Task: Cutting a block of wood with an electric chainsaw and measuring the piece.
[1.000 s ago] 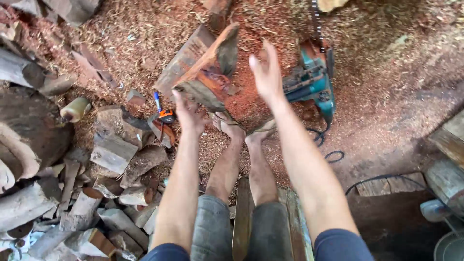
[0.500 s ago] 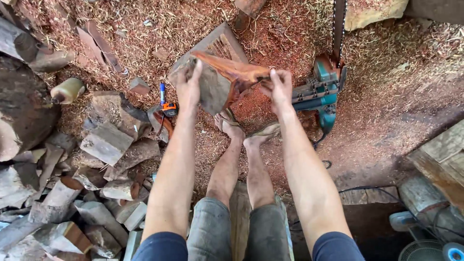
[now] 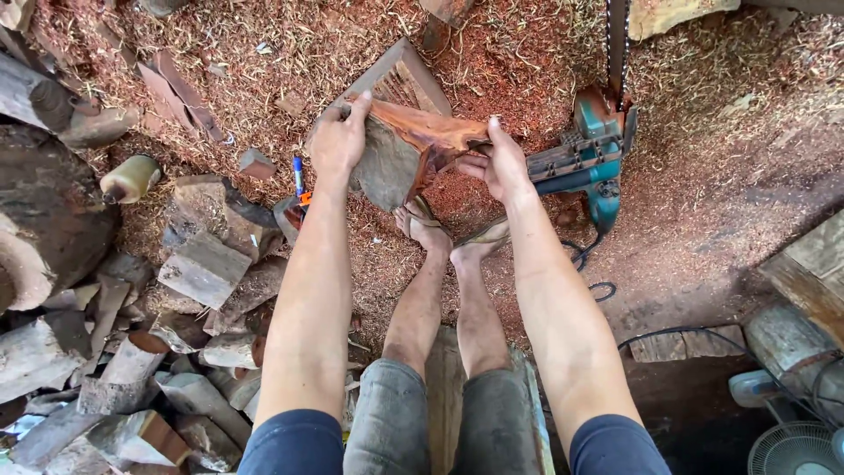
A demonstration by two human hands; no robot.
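A reddish-brown wedge of split wood (image 3: 411,145) is raised over the sawdust in front of my feet (image 3: 448,237). My left hand (image 3: 338,139) grips its left edge, fingers curled over the top. My right hand (image 3: 501,163) holds its right end, thumb on top. Behind the wedge a grey wooden block (image 3: 400,79) rests on the ground. A teal chainsaw (image 3: 593,154) lies just right of my right hand, its bar pointing away from me.
A heap of cut wood chunks (image 3: 202,268) fills the left side, with a big log (image 3: 44,220) at the far left. A blue pen (image 3: 298,176) lies by the heap. A black cable (image 3: 598,264) loops right of my feet. A fan (image 3: 791,449) stands at bottom right.
Both hands were apart and off the wood a second ago. They closed on the wedge's two ends and have lifted and turned it in front of my feet.
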